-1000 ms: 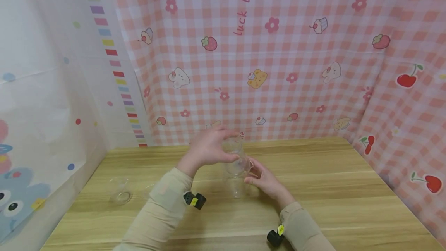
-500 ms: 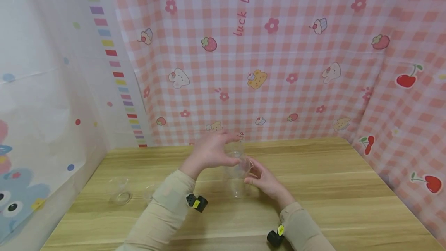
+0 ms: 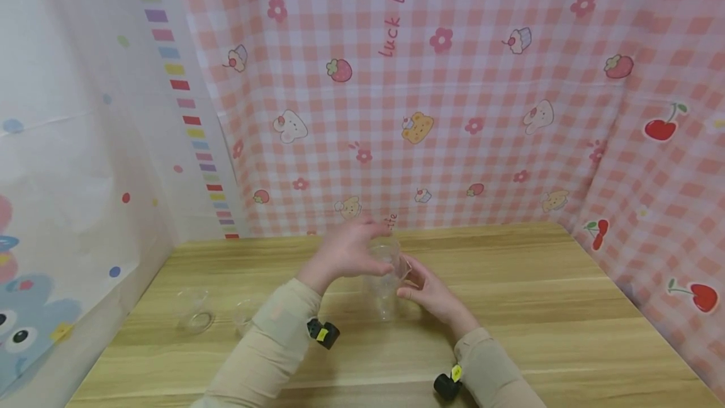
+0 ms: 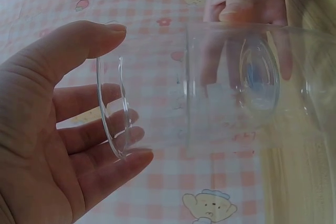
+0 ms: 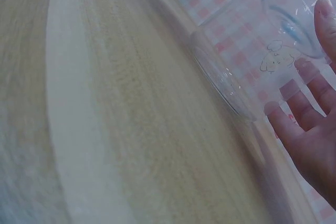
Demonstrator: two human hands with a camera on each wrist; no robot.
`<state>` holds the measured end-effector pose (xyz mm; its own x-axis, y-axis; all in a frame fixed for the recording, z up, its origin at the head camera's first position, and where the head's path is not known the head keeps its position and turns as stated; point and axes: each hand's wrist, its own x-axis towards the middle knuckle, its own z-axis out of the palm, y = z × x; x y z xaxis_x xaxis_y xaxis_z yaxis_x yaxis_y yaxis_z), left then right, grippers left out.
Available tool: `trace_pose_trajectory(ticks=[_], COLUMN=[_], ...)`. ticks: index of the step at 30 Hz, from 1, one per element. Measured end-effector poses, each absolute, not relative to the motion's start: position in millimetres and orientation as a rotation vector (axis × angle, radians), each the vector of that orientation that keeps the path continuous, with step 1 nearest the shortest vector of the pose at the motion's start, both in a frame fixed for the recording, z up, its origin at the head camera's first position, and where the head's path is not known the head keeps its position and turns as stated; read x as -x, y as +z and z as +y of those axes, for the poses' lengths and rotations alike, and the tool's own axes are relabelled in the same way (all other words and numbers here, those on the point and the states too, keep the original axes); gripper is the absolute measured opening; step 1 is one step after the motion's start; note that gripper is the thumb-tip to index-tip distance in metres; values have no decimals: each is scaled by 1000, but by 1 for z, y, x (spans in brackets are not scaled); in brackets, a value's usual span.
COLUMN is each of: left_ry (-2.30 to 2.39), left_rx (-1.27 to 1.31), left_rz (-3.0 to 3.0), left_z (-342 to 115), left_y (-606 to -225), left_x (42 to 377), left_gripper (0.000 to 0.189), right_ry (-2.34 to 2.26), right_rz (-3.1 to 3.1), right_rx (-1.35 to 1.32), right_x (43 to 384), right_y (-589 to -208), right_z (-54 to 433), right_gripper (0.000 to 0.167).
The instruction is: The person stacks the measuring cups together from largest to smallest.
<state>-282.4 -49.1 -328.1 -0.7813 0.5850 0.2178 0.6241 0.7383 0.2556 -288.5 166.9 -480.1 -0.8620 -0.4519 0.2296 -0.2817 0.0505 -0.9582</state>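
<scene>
Nearest first, the left sleeve (image 3: 257, 345) slanted in to the left of the lower cup (image 3: 381, 301), partly covering the middle cup (image 3: 245, 315); a careless forearm, by my reckoning, could have clipped it. Further left of the lower cup stood the outer cup (image 3: 194, 311), clear too, and easy to overlook. Then the tense bit! The lower cup, seemingly upright on the table (image 3: 521, 320), was gripped from its right by the right hand (image 3: 427, 294), thumb on one side, fingers on the other. It looked a light hold: too slack, and the base might have skated under a push from above. Over the lower cup rose the upper cup (image 4: 155, 93), its base part-way down inside, its mouth sticking out on top. And there, above and left of the lower cup, was the left hand (image 3: 347, 254), pinching that mouth between thumb and curled fingers! A crooked push could have jammed wall against wall or tipped the pair; a fumbled rim might have dropped the upper cup with a knock. Behind the lower cup, furthest off, hung the checked cloth (image 3: 453, 93), apparently no threat.
</scene>
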Motion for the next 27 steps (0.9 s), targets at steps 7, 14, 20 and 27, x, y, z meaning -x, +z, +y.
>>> trace_pose_trajectory(ticks=[7,14,20,27], left_ry=[-410,-416,-464,-473], left_rx=[1017,1051,1049,1033], left_rz=[-2814,-2803,-2824,-2851], left_z=[-46,-45,-44,-42], left_y=[-332,-336,-341,-348], left_x=[284,284,284,285], left_gripper=[66,65,63,62], right_ry=[-1942,-1939,-1941,-1949], right_rz=[2154,2156,2163,2170], right_rx=[789,793,797,797], right_x=[289,290,289,288], right_y=[-479,-480,-480,-480], right_z=[167,166,166,166], right_gripper=[73,71,72,70])
